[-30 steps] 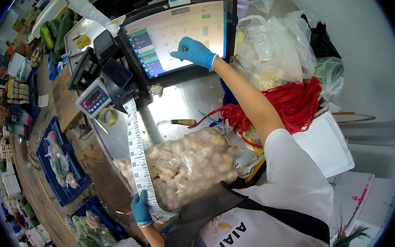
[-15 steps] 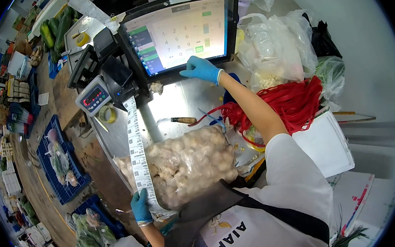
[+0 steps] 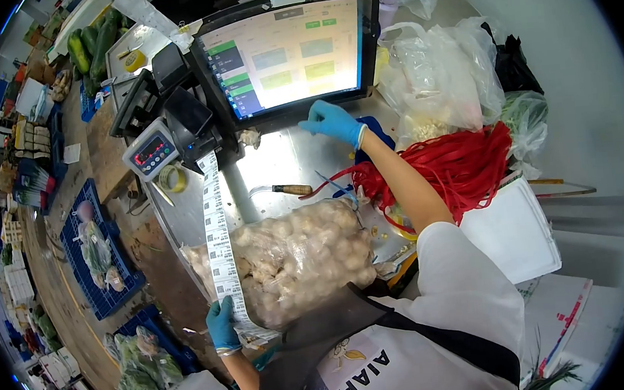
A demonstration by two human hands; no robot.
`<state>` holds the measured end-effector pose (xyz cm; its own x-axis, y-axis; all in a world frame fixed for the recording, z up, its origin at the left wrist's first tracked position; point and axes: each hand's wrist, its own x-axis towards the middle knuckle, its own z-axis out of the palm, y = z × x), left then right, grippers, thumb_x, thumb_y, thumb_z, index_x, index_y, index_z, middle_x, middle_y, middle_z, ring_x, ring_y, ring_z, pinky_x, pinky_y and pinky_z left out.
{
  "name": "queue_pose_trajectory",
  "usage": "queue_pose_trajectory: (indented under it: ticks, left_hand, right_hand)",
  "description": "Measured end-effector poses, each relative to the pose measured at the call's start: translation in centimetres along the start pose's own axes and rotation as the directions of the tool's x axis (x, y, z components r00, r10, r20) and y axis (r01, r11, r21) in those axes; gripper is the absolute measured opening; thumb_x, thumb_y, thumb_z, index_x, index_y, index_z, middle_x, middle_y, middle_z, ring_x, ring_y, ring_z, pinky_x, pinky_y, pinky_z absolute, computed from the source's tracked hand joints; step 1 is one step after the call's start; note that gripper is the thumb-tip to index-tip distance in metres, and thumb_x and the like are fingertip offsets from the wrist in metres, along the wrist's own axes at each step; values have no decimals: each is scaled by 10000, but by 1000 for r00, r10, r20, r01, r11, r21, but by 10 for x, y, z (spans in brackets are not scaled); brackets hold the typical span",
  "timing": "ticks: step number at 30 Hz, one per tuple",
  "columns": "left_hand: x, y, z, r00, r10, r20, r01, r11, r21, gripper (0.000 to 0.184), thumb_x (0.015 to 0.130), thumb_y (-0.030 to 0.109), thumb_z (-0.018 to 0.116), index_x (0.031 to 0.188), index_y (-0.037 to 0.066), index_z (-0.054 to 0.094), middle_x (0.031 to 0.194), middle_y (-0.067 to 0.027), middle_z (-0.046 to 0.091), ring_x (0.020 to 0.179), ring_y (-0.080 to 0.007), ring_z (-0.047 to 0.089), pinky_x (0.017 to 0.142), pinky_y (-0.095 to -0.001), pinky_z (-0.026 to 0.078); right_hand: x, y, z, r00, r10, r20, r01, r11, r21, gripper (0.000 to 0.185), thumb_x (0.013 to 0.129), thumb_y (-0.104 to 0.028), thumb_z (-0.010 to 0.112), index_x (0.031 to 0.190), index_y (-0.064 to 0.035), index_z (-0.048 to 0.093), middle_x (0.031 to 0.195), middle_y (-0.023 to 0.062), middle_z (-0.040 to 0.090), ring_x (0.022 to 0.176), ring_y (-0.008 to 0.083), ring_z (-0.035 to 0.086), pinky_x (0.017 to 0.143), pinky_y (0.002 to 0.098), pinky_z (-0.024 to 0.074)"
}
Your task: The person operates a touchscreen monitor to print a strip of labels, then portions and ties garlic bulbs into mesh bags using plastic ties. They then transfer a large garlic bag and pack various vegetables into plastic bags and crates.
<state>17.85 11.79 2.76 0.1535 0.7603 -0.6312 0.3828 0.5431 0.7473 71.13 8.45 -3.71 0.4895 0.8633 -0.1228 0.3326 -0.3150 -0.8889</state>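
Note:
My left hand (image 3: 222, 325), in a blue glove, pinches the lower part of a long printed label strip (image 3: 216, 228). The strip runs up to a black printer (image 3: 194, 134). Just below the lower right edge of the touchscreen (image 3: 290, 54) hovers my right hand (image 3: 332, 122), also gloved in blue, with its fingers curled and nothing visible in them. Coloured blocks show on the screen. A clear bag of pale round bulbs (image 3: 302, 258) lies on the metal table (image 3: 266, 171), partly behind the strip.
A small hooked knife (image 3: 291, 190) lies above the bag. Red straps (image 3: 456, 169) and plastic bags (image 3: 431, 75) are at the right. The scale display (image 3: 151, 150) stands left of the printer. Further left is a blue crate (image 3: 100, 248) with wrapped vegetables.
My right hand has moved off the screen, down and to the right. The number keypad on the screen has given way to coloured blocks. My left hand stays on the strip.

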Motion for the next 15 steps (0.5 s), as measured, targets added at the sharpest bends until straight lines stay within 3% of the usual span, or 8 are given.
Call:
queue_pose_trajectory:
  ticks: [5, 9, 12, 15]
  left_hand:
    - [3, -5, -2, 999, 36, -17, -36, 999, 13, 175, 903, 219, 676, 856, 51, 693, 684, 53, 609, 522, -26, 463, 481, -196, 319]
    - [3, -7, -7, 999, 40, 4, -40, 999, 17, 165, 906, 197, 672, 864, 39, 694, 710, 50, 599, 585, -36, 470, 538, -199, 344]
    - [6, -14, -13, 999, 52, 12, -53, 998, 22, 166, 905, 189, 675, 867, 28, 691, 731, 45, 600, 626, -42, 479, 574, -201, 361]
    - [3, -17, -14, 999, 46, 1, -46, 999, 9, 171, 902, 185, 679, 868, 17, 687, 739, 38, 601, 639, -51, 486, 590, -206, 375]
  right_hand:
    - [-38, -10, 22, 993, 5, 121, -11, 999, 47, 356, 819, -425, 731, 731, -96, 626, 754, 38, 627, 709, 139, 535, 700, 278, 453]
    - [-62, -16, 37, 981, 2, 195, -11, 999, 45, 246, 894, -274, 682, 828, -65, 572, 780, 48, 610, 714, 138, 588, 712, 276, 491]
    - [-69, -14, 41, 978, 4, 210, -18, 998, 65, 246, 894, -274, 682, 819, -63, 578, 774, 45, 605, 717, 128, 578, 711, 278, 489]
    - [-65, -4, 43, 976, 52, 210, -82, 987, 136, 327, 843, -400, 719, 800, -91, 620, 765, 18, 647, 677, 125, 535, 701, 266, 461]
